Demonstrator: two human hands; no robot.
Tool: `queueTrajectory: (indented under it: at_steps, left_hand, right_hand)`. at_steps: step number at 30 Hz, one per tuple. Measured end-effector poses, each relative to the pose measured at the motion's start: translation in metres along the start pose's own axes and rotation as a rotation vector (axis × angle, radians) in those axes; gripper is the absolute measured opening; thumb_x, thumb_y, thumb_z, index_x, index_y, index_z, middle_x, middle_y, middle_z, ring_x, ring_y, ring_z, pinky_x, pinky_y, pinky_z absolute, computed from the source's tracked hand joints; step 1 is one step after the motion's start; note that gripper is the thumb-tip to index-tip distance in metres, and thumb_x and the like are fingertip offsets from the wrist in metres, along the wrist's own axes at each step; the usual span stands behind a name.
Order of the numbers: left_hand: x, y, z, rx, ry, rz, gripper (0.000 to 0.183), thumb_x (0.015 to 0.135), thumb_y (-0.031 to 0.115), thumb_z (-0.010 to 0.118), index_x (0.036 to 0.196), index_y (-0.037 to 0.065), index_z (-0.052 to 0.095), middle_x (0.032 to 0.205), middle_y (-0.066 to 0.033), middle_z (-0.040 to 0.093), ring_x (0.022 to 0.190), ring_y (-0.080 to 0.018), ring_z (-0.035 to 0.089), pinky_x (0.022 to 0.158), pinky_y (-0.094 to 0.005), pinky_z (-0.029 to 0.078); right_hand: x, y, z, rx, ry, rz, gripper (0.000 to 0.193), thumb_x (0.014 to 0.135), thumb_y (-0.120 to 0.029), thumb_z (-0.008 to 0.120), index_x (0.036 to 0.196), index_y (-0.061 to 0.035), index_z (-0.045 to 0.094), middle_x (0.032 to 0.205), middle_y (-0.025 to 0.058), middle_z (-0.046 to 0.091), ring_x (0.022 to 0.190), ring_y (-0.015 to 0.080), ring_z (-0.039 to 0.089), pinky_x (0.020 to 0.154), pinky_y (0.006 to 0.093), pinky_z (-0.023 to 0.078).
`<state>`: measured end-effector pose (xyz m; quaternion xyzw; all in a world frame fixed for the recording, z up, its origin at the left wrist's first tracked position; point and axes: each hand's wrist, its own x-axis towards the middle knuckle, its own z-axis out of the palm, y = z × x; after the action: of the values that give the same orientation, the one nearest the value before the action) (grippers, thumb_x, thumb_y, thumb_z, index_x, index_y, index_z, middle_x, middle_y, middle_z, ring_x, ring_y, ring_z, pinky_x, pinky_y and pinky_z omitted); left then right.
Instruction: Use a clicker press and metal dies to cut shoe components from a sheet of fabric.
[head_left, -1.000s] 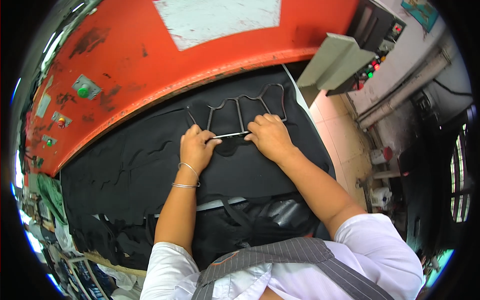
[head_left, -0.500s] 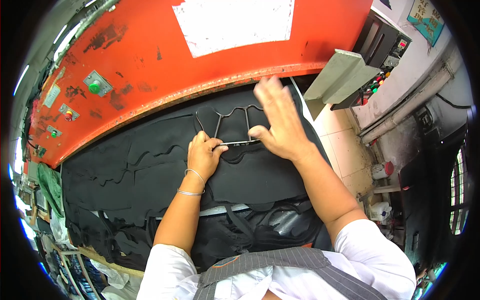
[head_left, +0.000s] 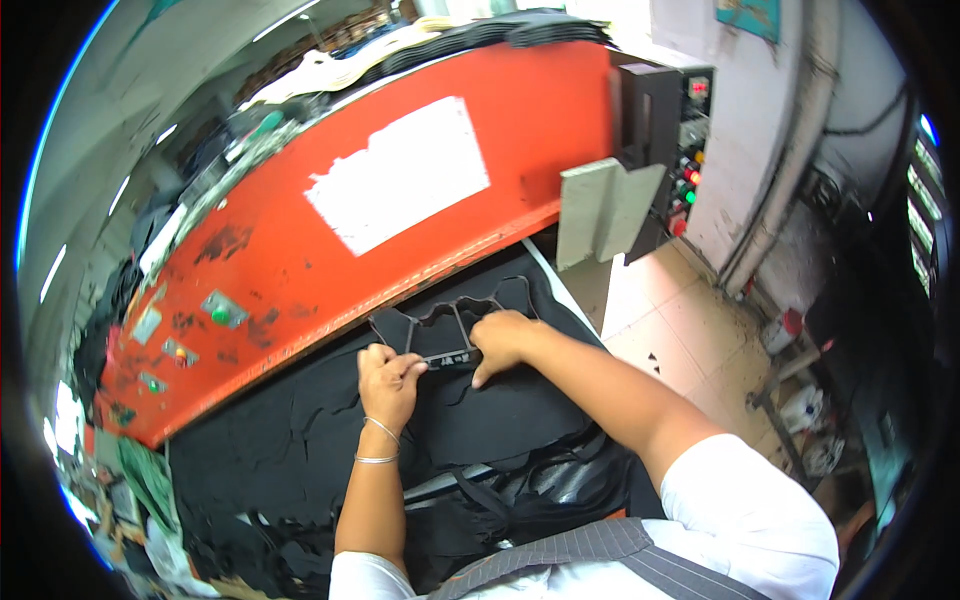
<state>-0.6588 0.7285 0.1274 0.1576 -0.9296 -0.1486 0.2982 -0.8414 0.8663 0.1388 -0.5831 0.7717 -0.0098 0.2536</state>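
A metal cutting die (head_left: 447, 359), an open frame with wavy outline and cross bars, stands on a black sheet (head_left: 470, 425) close to the orange press (head_left: 530, 110). My left hand (head_left: 388, 385) pinches the near left corner of the die between thumb and fingers. Curled over its near right part is my right hand (head_left: 503, 342), thumb on the near side and fingertips hidden behind the frame. Curved cut lines run through the sheet near both hands.
Black offcuts (head_left: 490, 515) lie along the near table edge. The press front carries a green button (head_left: 220, 315). At right stand a grey-green metal plate (head_left: 590, 210) and a control box (head_left: 690, 165) with lit buttons. A green bag (head_left: 145, 475) hangs at the left.
My right hand, raised and spread before, has come down onto the die and closed on it. The left hand still holds its left side. The view has tilted, showing more above the press.
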Motion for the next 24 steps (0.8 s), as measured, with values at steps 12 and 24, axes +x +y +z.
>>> queueTrajectory:
  at_steps: [12, 24]
  left_hand:
    - [0.039, -0.049, 0.089, 0.019, -0.55, -0.082, 0.043, 0.088, 0.029, 0.064, 0.12, 0.002, 0.058, 0.113, -0.0203, 0.059, 0.112, -0.0367, 0.055, 0.099, -0.0402, 0.042]
    - [0.105, -0.034, 0.101, 0.338, -1.129, -0.431, 0.074, 0.071, 0.053, 0.079, 0.12, 0.0, 0.062, 0.123, -0.0196, 0.061, 0.117, -0.0359, 0.057, 0.096, -0.0453, 0.046]
  right_hand:
    - [-0.115, 0.009, -0.072, 0.553, 0.08, -0.144, 0.025, 0.088, -0.021, 0.06, 0.106, -0.0063, 0.068, 0.074, 0.0051, 0.064, 0.061, 0.0121, 0.06, 0.06, 0.0289, 0.049]
    - [-0.165, -0.098, 0.104, 0.001, -0.342, -0.387, 0.033, 0.085, -0.037, 0.063, 0.097, -0.0076, 0.069, 0.091, 0.013, 0.069, 0.089, 0.032, 0.066, 0.077, 0.0438, 0.052]
